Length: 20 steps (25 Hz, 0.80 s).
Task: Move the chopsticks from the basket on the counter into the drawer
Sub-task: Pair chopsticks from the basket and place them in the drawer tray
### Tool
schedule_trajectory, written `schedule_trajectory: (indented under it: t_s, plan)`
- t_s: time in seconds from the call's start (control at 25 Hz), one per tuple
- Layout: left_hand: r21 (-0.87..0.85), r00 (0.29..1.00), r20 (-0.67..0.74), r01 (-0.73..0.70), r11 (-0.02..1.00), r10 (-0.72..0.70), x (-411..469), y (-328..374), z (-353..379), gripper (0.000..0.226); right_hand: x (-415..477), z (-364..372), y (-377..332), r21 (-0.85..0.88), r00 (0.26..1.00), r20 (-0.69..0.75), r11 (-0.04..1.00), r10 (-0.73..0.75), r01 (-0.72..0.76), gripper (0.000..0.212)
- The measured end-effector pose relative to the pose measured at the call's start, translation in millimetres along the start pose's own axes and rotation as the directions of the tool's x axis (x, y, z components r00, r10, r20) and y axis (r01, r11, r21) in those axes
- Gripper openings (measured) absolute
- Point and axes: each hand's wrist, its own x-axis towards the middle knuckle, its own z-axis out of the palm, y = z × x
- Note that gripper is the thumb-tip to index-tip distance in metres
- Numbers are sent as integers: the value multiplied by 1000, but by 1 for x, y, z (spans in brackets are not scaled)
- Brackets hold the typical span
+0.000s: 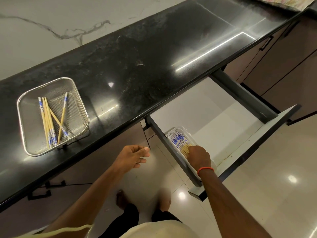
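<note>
A metal mesh basket (30, 103) stands on the black counter at the left, holding several wooden chopsticks (48, 121) with blue-and-white ends. Below the counter's edge the drawer (223, 121) is pulled out. In its near left corner lies a white tray (181, 130) with a row of several chopsticks (180, 141). My right hand (199, 156) reaches down into that tray, fingertips on the wooden ends of the chopsticks; whether it pinches any is hidden by the hand. My left hand (132, 156) hangs empty in front of the counter edge, fingers loosely curled.
The black counter (145, 66) runs from lower left to upper right. Closed cabinet doors with dark handles (265, 42) line the front. The open drawer front (248, 148) juts out over the glossy tile floor. My feet (142, 201) stand below.
</note>
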Motion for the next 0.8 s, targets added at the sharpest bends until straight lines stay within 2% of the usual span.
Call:
schedule_trajectory:
  t_s: [0.16,0.52,0.8]
  plan:
    - [14,1000,15,10,1000,-10,-4,-2,2,29,2,0,-5,43,998,53,999,-22,20,28]
    - [25,1000,-2,21,999,-21,-10,-9,-3,26,-7,-2,-4,166,1000,3,986,-13,12,28]
    - [30,1000,13,13,999,-13,-15,-13,3,26,-17,-8,0,53,998,39,997,53,-55,30]
